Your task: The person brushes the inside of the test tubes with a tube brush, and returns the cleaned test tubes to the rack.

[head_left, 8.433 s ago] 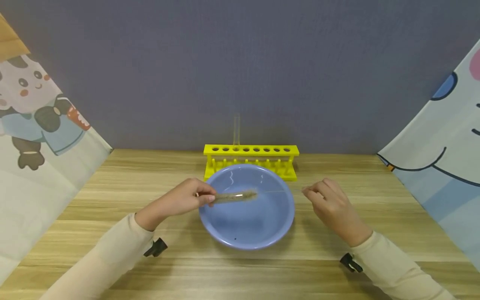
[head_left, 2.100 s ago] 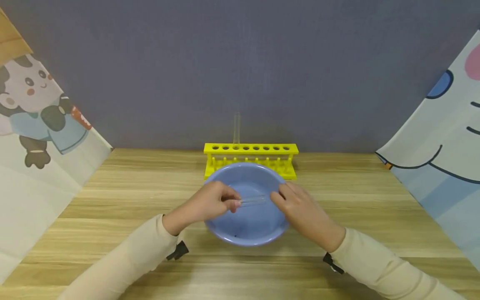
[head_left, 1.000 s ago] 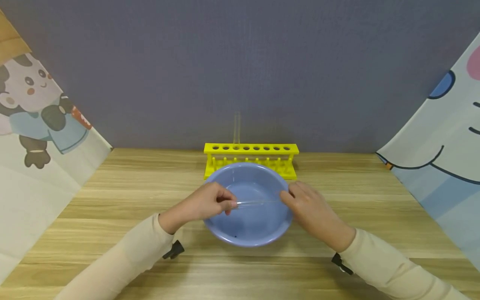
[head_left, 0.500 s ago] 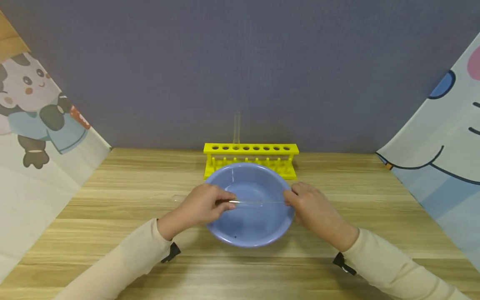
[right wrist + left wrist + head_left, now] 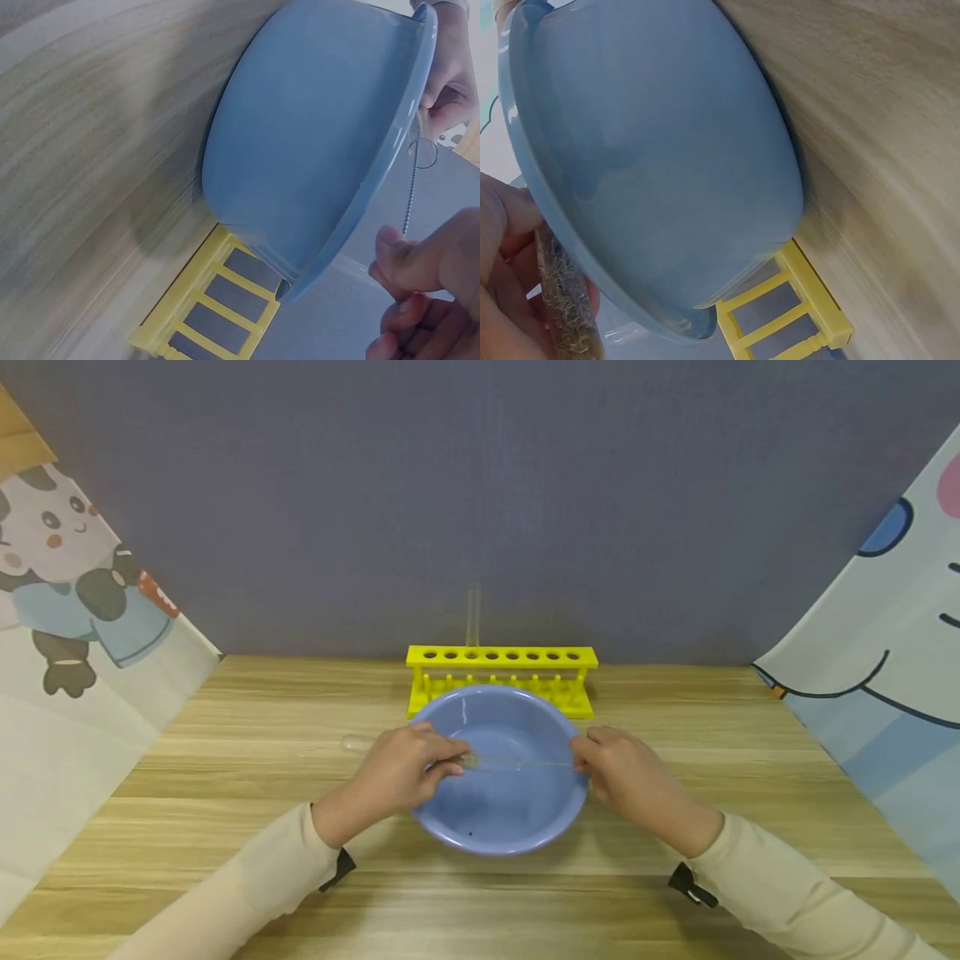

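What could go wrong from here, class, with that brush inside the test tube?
The left hand holds the test tube raised; if it slips, it might break.
The right hand pinches the brush by its thin wire; pushing too hard might crack the tube's closed end.
Another tube stands in the rack just behind the basin; a bumped basin could knock it.

The round blue basin (image 5: 498, 814) looks like plastic, smooth and glossy. The yellow rack with round holes (image 5: 502, 664) seems plastic too, but less shiny. The clear slender tube (image 5: 356, 744) is smooth and shiny, like glass. The brownish bristly brush (image 5: 570, 311) is rough and has a twisted metal wire handle (image 5: 411, 199). The light-brown bench (image 5: 285, 727) shows wood grain; the beige long sleeves (image 5: 232, 881) are matt cloth.
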